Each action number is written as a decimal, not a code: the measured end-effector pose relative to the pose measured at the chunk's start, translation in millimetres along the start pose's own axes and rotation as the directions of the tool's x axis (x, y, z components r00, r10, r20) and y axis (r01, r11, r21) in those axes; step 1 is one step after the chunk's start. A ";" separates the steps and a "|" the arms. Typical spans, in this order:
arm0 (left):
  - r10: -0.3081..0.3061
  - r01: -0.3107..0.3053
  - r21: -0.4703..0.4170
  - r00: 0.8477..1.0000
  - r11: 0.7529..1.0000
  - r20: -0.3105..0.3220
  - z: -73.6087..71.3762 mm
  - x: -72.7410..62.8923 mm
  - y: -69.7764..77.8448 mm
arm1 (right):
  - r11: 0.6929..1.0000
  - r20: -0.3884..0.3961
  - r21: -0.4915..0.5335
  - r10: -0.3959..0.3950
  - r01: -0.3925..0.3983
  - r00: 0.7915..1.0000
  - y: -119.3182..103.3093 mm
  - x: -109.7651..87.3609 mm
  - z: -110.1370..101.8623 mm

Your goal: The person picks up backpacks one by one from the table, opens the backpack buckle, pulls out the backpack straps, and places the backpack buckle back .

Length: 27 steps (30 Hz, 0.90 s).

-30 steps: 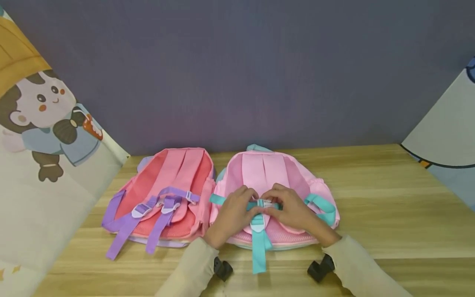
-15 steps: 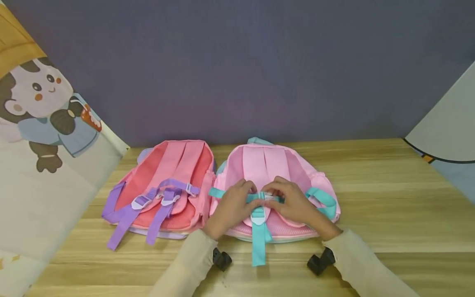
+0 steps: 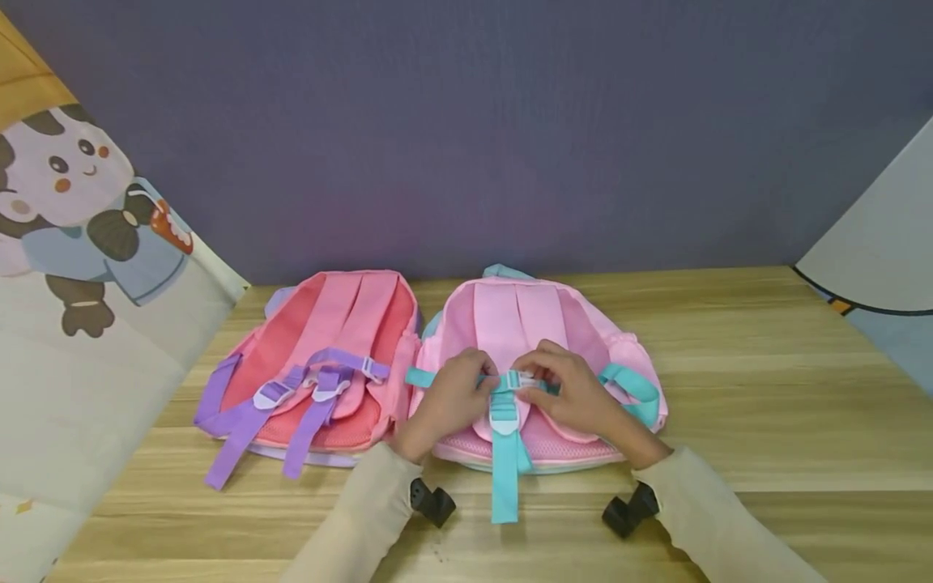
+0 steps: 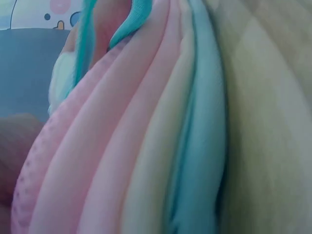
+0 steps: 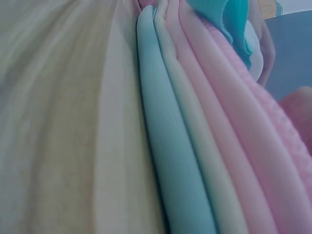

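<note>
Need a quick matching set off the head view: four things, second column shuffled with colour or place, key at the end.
Column 1
1. coral backpack
2. light pink backpack
3. right hand
4. wall

Column 2
a. at the white buckle
b. dark, behind both bags
c. carries purple webbing
d. carries teal webbing

Pairs: 1-c, 2-d, 3-a, 4-b
</note>
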State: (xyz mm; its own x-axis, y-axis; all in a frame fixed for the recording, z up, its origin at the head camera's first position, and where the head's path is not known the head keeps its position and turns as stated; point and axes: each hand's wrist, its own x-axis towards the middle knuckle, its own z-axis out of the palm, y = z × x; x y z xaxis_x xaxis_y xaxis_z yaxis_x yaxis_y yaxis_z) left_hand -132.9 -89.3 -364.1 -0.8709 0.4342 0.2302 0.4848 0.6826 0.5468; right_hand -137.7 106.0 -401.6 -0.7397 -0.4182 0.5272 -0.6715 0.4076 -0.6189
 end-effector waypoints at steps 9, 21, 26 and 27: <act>-0.031 0.032 0.014 0.998 0.999 -0.051 6.5 0.0 1.6 | 1.000 -0.005 0.009 -0.007 0.007 1.000 -1.2 1.5 -0.8; -0.057 0.056 -0.013 0.996 0.998 -0.063 6.2 0.7 4.6 | 0.999 0.019 0.013 0.050 -0.051 0.999 -1.6 2.4 -1.8; -0.066 0.065 -0.023 0.996 0.998 -0.058 5.4 0.7 5.2 | 0.999 0.025 0.029 0.042 -0.043 0.999 -0.1 2.7 -2.0; -0.064 0.063 -0.022 0.996 0.998 -0.054 5.1 0.6 5.7 | 0.999 0.024 0.031 0.034 -0.035 0.999 0.2 2.5 -2.2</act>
State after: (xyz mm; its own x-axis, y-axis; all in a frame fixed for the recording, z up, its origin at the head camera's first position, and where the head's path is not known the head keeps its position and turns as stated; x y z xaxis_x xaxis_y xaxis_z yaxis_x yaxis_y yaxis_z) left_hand -130.2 -82.2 -365.0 -0.9033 0.3573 0.2375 0.4270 0.6954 0.5780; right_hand -139.8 106.8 -399.1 -0.7609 -0.4234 0.4918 -0.6437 0.3962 -0.6548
